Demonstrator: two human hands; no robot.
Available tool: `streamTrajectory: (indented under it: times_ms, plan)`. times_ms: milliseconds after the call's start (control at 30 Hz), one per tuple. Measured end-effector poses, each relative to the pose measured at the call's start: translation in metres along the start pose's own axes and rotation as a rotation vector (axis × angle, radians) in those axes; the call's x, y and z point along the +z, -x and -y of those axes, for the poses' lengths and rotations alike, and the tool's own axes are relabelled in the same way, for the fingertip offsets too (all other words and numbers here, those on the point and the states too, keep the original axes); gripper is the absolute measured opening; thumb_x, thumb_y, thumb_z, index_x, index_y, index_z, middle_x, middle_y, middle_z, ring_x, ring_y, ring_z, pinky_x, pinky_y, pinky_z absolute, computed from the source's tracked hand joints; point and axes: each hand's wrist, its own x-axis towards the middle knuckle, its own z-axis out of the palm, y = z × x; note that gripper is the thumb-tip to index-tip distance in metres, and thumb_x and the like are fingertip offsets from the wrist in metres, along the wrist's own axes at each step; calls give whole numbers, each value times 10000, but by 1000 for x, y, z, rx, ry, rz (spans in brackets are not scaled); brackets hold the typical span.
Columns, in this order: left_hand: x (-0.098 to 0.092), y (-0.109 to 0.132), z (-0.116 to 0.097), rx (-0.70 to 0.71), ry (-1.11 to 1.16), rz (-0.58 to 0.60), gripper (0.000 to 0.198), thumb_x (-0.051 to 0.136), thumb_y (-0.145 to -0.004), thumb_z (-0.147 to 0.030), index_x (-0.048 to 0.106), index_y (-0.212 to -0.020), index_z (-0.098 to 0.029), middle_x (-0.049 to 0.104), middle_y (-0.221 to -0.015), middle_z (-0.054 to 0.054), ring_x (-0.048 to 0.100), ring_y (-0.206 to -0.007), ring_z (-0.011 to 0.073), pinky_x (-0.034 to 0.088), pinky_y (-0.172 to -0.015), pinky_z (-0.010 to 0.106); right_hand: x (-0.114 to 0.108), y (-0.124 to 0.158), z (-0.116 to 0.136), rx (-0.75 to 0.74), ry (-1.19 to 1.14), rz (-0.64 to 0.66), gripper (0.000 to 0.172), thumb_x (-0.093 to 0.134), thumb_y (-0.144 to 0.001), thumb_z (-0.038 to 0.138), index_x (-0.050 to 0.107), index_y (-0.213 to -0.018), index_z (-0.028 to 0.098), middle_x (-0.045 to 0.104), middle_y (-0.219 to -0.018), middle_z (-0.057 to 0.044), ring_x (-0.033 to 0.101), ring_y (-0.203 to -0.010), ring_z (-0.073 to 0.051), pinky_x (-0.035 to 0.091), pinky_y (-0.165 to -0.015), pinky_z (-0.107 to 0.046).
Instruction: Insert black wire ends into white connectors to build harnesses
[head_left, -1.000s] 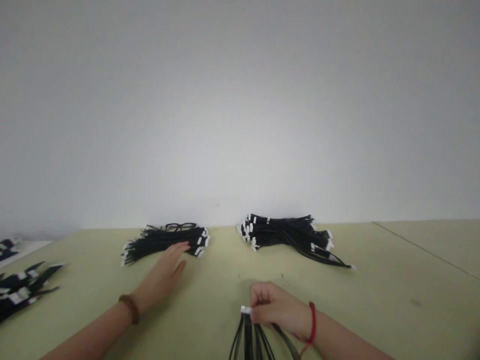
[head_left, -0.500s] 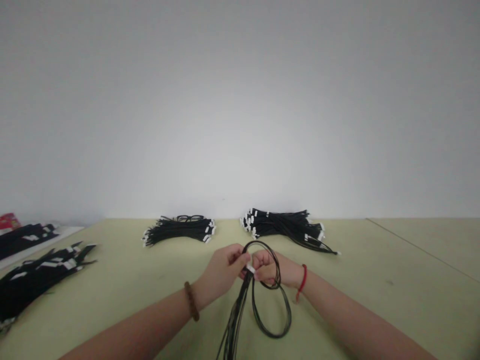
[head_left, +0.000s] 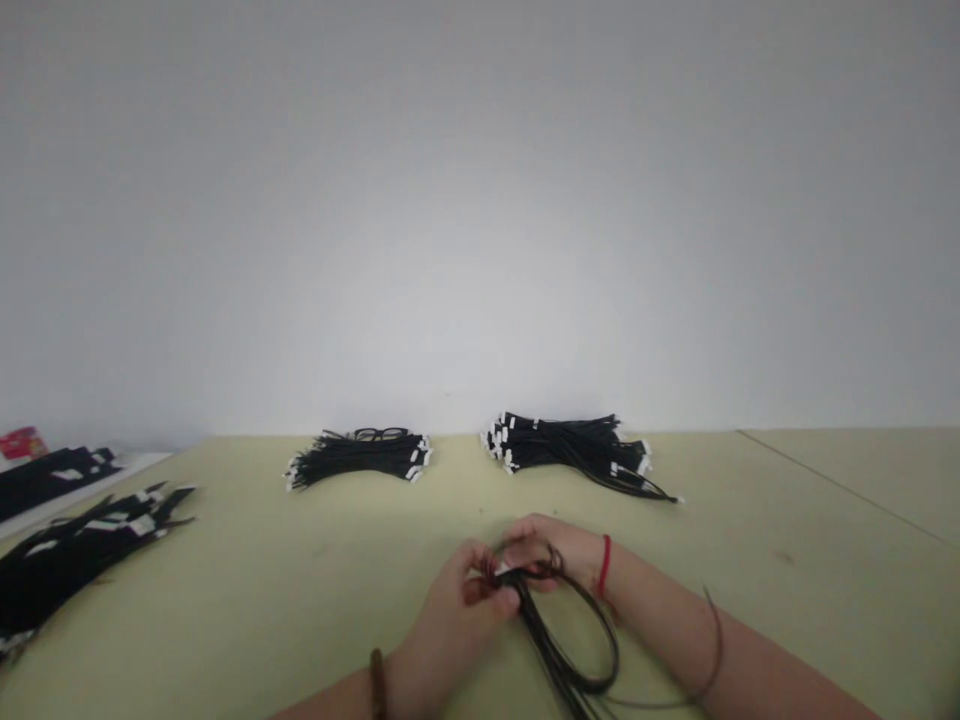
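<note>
Low over the middle of the table, my left hand pinches a bundle of black wires close to its white connector. My right hand is closed around the same bundle just beyond the connector, its fingers partly hidden by the wires. A loop of wire hangs down to the right of the connector, and one loose strand curls across my right forearm. The lower ends run out at the bottom edge. Both hands are slightly blurred.
Against the wall lie two piles of black wires with white connectors, a left pile with eyeglasses behind it and a right pile. More wire bundles lie at the left, beside a white tray. A seam crosses the table at right.
Both hands have moved down towards me with the wire bundle. Its hanging length has swung to the right, and the upper loop has dropped beside my right hand.
</note>
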Motion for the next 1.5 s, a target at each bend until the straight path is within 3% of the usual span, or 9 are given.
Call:
streamTrajectory:
  times_ms: [100, 233, 433, 500, 733, 900, 1033, 1200, 1500]
  plan:
    - [-19, -11, 7, 6, -70, 110, 516, 880, -460, -365, 515, -778, -184, 658, -640, 3, 610, -556, 167, 464, -526, 259, 3, -2, -12, 7, 43, -38, 181, 558, -925, 301, 585, -881, 127, 567, -720, 28, 519, -506, -73, 452, -456, -198]
    - [-37, -24, 10, 70, -130, 106, 385, 861, -523, -268, 582, -762, -155, 630, -630, -2, 582, -553, 141, 417, -519, 231, 14, -1, -17, -22, 105, -184, 220, 531, -938, 338, 584, -895, 129, 571, -724, 23, 527, -515, -81, 461, -474, -215]
    - [-37, -24, 12, 139, -118, 85, 421, 851, -531, -344, 538, -752, -170, 573, -604, -27, 518, -521, 115, 362, -478, 207, 37, 14, -5, -184, 259, -533, 297, 481, -945, 416, 603, -991, 149, 616, -911, -35, 598, -812, -180, 482, -747, -371]
    - [-37, -23, 12, 139, -120, 86, 419, 858, -530, -322, 532, -742, -165, 570, -622, -25, 509, -521, 108, 358, -477, 203, 41, 18, -2, -208, 299, -589, 340, 430, -958, 436, 600, -1033, 152, 624, -865, -37, 598, -798, -187, 465, -755, -379]
    - [-43, -21, 16, 131, -28, 222, 436, 835, -567, -389, 492, -728, -173, 575, -616, -20, 513, -529, 110, 370, -495, 212, 55, 22, 0, -214, 415, -590, 320, 408, -933, 370, 601, -1097, 175, 670, -911, -77, 596, -835, -219, 429, -745, -325]
    - [-43, -19, 17, 100, 0, 239, 430, 847, -552, -381, 497, -700, -180, 594, -607, -18, 522, -527, 110, 383, -497, 209, 58, 21, 6, -184, 451, -531, 333, 423, -918, 404, 642, -785, 192, 628, -726, -41, 545, -676, -184, 373, -625, -283]
    - [-41, -16, 16, 69, -5, 224, 442, 852, -518, -418, 508, -679, -192, 593, -581, -18, 550, -517, 131, 421, -510, 240, 56, 21, 6, -87, 325, -428, 474, 411, -903, 531, 569, -623, 183, 540, -536, -5, 448, -474, -123, 334, -480, -249]
    - [-39, -14, 11, 34, -86, 199, 443, 869, -475, -399, 531, -669, -188, 627, -594, 5, 592, -554, 168, 463, -554, 281, 50, 21, -1, 22, 99, -299, 507, 493, -807, 667, 514, -681, 176, 498, -463, 51, 358, -327, -67, 266, -344, -198]
    - [-39, -21, 2, -48, -99, 219, 377, 789, -597, -452, 605, -687, -135, 619, -617, 8, 548, -545, 123, 446, -544, 247, 46, 18, -4, 68, -57, -289, 353, 563, -894, 444, 520, -702, 151, 463, -496, 93, 395, -340, -45, 336, -346, -167]
